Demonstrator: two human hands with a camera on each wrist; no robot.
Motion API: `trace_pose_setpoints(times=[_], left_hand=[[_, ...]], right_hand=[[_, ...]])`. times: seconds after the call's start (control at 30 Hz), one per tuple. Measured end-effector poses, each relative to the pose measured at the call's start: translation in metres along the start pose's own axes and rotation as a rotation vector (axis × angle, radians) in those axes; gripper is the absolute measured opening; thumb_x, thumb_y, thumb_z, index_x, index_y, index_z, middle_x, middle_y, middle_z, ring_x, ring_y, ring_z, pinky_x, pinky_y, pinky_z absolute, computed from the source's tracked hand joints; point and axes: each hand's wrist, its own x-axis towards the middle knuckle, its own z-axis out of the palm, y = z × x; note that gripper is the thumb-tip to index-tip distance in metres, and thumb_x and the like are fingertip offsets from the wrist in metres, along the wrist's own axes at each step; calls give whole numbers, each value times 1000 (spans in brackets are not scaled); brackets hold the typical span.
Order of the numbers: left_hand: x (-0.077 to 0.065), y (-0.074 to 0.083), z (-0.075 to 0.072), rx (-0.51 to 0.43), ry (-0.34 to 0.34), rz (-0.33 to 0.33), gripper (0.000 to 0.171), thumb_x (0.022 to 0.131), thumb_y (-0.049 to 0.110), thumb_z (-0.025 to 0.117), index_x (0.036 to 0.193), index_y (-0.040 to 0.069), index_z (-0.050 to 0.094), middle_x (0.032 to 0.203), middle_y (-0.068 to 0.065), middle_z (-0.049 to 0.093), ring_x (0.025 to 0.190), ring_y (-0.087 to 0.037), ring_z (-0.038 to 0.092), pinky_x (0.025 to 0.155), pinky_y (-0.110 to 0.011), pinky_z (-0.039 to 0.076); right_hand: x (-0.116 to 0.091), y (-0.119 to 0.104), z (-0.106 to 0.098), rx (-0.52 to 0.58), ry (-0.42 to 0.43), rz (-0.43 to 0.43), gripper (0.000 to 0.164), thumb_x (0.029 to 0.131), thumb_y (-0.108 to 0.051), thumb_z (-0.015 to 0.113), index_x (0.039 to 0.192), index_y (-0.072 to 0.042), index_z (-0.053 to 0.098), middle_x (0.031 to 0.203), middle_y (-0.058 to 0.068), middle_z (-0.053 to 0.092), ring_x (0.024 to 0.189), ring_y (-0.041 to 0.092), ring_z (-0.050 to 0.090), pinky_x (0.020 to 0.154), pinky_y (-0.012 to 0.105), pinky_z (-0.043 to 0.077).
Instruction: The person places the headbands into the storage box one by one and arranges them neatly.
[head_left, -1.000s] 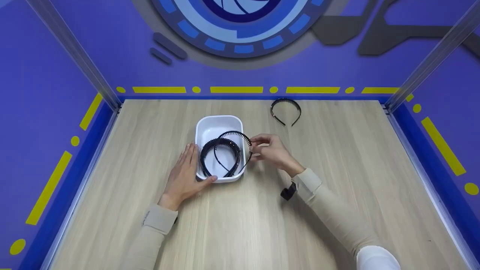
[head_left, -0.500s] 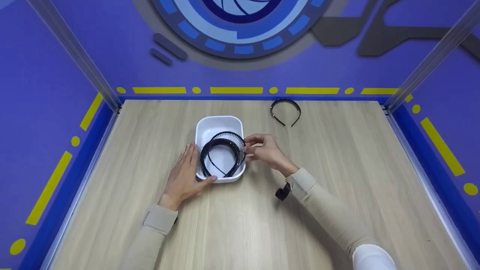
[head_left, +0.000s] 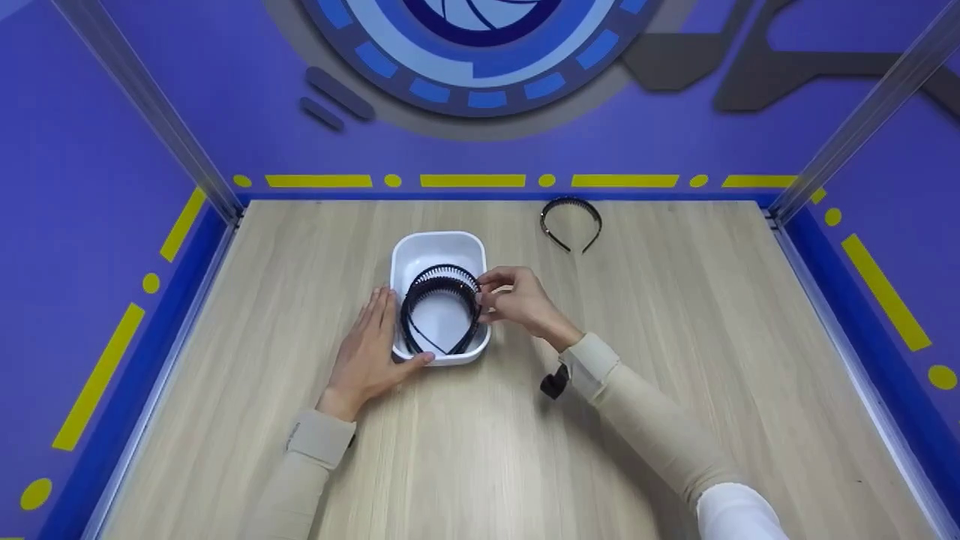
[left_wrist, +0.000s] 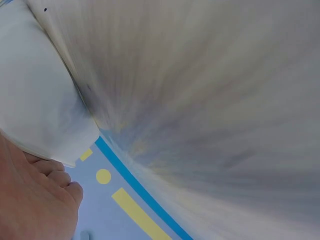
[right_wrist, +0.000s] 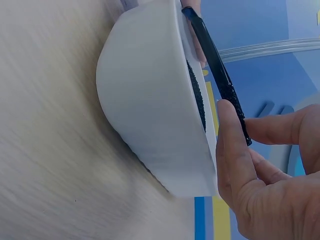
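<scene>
A white plastic tub [head_left: 420, 251] stands on the table with several black toothed headbands [head_left: 409, 315] stacked in it. My right hand [head_left: 521, 300] pinches one more black headband [right_wrist: 215, 60] between thumb and fingers. In the right wrist view this headband is over the tub's rim; from the head it overlaps the stack, its toothed arc [head_left: 446, 268] showing a little beyond the others. My left hand [head_left: 367, 345] lies with straight fingers along the tub's left side, thumb at the near rim. In the left wrist view its fingers [left_wrist: 60, 177] rest against the tub wall.
Another dark headband [head_left: 571, 225] lies on the wood-grain table [head_left: 675, 300] at the back, right of the tub. Blue panels [head_left: 480, 157] with yellow marks enclose the back and both sides, with metal corner posts [head_left: 165, 120].
My right hand has moved left with the pinched headband, bringing it from overhanging the tub's right rim to over the stack. The left hand and tub have stayed still.
</scene>
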Motion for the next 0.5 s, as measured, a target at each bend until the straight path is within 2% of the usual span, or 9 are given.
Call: trace_pose_setpoints(times=[0.33, 0.5], left_hand=[[-1, 0, 0, -2, -14, -13, 124, 89, 77, 66, 168, -5, 16, 177, -24, 17, 166, -36, 12, 137, -46, 15], [0, 0, 1, 1, -14, -17, 124, 89, 78, 65, 168, -4, 15, 177, -24, 18, 166, -35, 12, 137, -46, 15]], right_hand=[[4, 1, 13, -106, 10, -33, 34, 91, 13, 69, 124, 16, 65, 99, 11, 61, 73, 20, 71, 71, 35, 69], [3, 1, 19, -183, 36, -65, 31, 90, 10, 72, 120, 14, 69, 96, 9, 63, 75, 18, 70, 79, 48, 69]])
